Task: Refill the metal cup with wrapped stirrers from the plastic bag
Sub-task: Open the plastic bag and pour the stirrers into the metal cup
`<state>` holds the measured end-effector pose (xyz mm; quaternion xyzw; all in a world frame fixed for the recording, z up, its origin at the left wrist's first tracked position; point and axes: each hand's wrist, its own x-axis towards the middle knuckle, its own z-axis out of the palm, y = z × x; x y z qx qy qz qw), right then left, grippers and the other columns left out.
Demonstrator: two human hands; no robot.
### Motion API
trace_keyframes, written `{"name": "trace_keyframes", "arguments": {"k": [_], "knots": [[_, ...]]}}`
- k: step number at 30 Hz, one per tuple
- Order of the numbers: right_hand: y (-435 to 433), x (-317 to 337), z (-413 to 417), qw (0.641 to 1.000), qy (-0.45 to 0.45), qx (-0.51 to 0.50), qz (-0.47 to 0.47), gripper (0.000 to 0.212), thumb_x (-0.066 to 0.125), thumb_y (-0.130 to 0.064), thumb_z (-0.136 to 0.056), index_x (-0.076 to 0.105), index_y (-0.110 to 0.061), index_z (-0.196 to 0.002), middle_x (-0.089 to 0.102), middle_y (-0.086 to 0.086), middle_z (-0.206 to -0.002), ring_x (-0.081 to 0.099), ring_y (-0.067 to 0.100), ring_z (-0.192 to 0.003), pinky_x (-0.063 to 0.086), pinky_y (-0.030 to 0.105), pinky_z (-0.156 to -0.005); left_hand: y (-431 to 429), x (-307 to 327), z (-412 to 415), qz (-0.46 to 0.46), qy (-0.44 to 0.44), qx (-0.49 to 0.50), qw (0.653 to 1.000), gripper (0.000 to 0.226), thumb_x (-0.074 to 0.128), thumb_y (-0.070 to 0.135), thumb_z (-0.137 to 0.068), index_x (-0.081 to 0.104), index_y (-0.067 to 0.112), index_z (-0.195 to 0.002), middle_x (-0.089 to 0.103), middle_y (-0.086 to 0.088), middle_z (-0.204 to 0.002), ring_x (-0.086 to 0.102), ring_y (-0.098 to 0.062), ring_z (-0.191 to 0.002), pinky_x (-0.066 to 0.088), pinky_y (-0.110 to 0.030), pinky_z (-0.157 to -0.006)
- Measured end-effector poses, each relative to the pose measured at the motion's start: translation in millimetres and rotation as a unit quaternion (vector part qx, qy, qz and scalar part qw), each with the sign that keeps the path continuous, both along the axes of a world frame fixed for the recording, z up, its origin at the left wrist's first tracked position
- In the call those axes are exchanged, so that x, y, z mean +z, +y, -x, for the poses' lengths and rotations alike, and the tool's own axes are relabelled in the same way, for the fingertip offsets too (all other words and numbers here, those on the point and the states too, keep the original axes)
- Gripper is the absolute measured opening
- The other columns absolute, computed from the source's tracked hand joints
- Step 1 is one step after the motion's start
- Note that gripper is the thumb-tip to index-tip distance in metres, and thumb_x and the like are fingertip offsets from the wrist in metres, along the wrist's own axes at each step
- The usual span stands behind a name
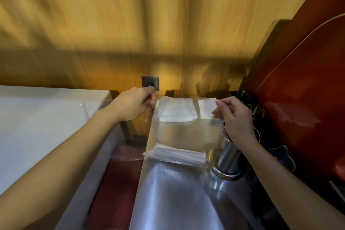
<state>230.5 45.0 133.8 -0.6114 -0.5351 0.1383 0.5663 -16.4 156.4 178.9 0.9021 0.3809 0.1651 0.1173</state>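
I hold a clear plastic bag [186, 136] up over the steel counter by its top corners. My left hand [133, 105] pinches the left corner and my right hand [235, 115] pinches the right one. A bundle of white paper-wrapped stirrers [175, 154] lies across the bottom of the bag. The metal cup [230, 155] stands upright just right of the bag, under my right wrist, which partly hides it. I cannot see inside the cup.
A folded white cloth [177, 111] and a white napkin [206, 108] lie at the back of the steel counter [177, 201]. A red machine [302, 99] rises on the right, a white appliance [37, 117] on the left, a wooden wall with a socket [150, 81] behind.
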Motion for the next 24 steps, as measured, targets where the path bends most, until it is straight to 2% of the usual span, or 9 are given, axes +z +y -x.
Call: {"name": "trace_keyframes", "arguments": {"k": [3, 7, 12, 15, 17, 18, 21, 24], "knots": [[-1.7, -1.2, -0.6, 0.999, 0.047, -0.002, -0.008, 0.015, 0.053, -0.019, -0.090, 0.060, -0.025, -0.078, 0.066, 0.001, -0.068, 0.065, 0.011, -0.064, 0.054, 0.024, -0.062, -2.0, 0.6, -2.0, -0.012, 0.002, -0.003, 1.000, 0.024, 0.050, 0.001, -0.086, 0.050, 0.023, -0.079, 0.063, -0.001, -0.079, 0.058, -0.018, -0.074, 0.042, -0.025, -0.060], [-7.1, -4.7, 1.2, 0.995, 0.101, -0.011, -0.023, 0.013, 0.054, -0.018, -0.090, 0.062, -0.020, -0.080, 0.067, -0.001, -0.064, 0.065, 0.010, -0.062, 0.051, 0.016, -0.058, -5.1, 8.6, -5.6, -0.047, -0.023, 0.004, 0.999, 0.020, 0.051, 0.001, -0.085, 0.051, 0.020, -0.080, 0.066, -0.004, -0.080, 0.060, -0.026, -0.074, 0.047, -0.037, -0.065], [-12.7, 6.7, -1.8, 0.985, 0.151, -0.032, -0.078, 0.013, 0.054, -0.016, -0.090, 0.062, -0.015, -0.079, 0.068, -0.005, -0.060, 0.063, 0.011, -0.056, 0.050, 0.018, -0.051, -9.0, 35.8, -17.2, -0.131, -0.031, -0.015, 0.991, 0.019, 0.050, -0.004, -0.078, 0.052, 0.015, -0.081, 0.058, 0.004, -0.071, 0.057, -0.029, -0.071, 0.034, -0.033, -0.066], [-12.9, 20.5, -3.2, 0.982, 0.149, -0.034, -0.110, 0.014, 0.054, -0.015, -0.090, 0.061, -0.015, -0.078, 0.068, -0.006, -0.060, 0.063, 0.011, -0.055, 0.050, 0.018, -0.052, -13.5, 54.4, -29.5, -0.151, -0.061, -0.035, 0.986, 0.006, 0.048, 0.014, -0.087, 0.051, 0.014, -0.092, 0.061, -0.003, -0.071, 0.056, -0.033, -0.069, 0.040, -0.038, -0.062], [-13.6, 30.3, -4.0, 0.980, 0.152, -0.036, -0.125, 0.014, 0.055, -0.014, -0.089, 0.061, -0.017, -0.076, 0.068, -0.006, -0.058, 0.062, 0.010, -0.054, 0.049, 0.018, -0.052, -19.2, 65.5, -38.1, -0.148, -0.057, -0.065, 0.985, 0.022, 0.049, 0.032, -0.087, 0.055, 0.014, -0.097, 0.055, 0.001, -0.065, 0.052, -0.029, -0.065, 0.043, -0.037, -0.061], [-14.4, 35.1, -4.3, 0.978, 0.154, -0.037, -0.133, 0.015, 0.056, -0.013, -0.089, 0.060, -0.018, -0.076, 0.067, -0.006, -0.057, 0.061, 0.010, -0.053, 0.049, 0.018, -0.051, -21.7, 70.2, -43.2, -0.144, -0.050, -0.078, 0.985, 0.023, 0.053, 0.034, -0.086, 0.059, 0.014, -0.095, 0.050, 0.005, -0.061, 0.050, -0.026, -0.063, 0.041, -0.035, -0.059], [-21.4, 48.7, -5.8, 0.976, 0.148, -0.037, -0.156, 0.015, 0.056, -0.013, -0.089, 0.060, -0.019, -0.075, 0.067, -0.005, -0.057, 0.060, 0.011, -0.053, 0.049, 0.021, -0.051, -22.7, 80.9, -57.7, -0.138, -0.058, -0.088, 0.985, 0.004, 0.059, 0.014, -0.084, 0.062, 0.012, -0.083, 0.048, 0.017, -0.059, 0.051, -0.020, -0.065, 0.040, -0.032, -0.060], [-36.4, 63.9, -8.7, 0.971, 0.129, -0.050, -0.192, 0.014, 0.057, -0.017, -0.088, 0.061, -0.023, -0.076, 0.068, -0.003, -0.060, 0.061, 0.014, -0.054, 0.050, 0.022, -0.052, -22.7, 93.5, -67.7, -0.097, -0.119, -0.121, 0.981, 0.014, 0.059, 0.017, -0.086, 0.056, 0.016, -0.072, 0.043, 0.013, -0.052, 0.043, -0.011, -0.054, 0.035, -0.030, -0.056]]}}
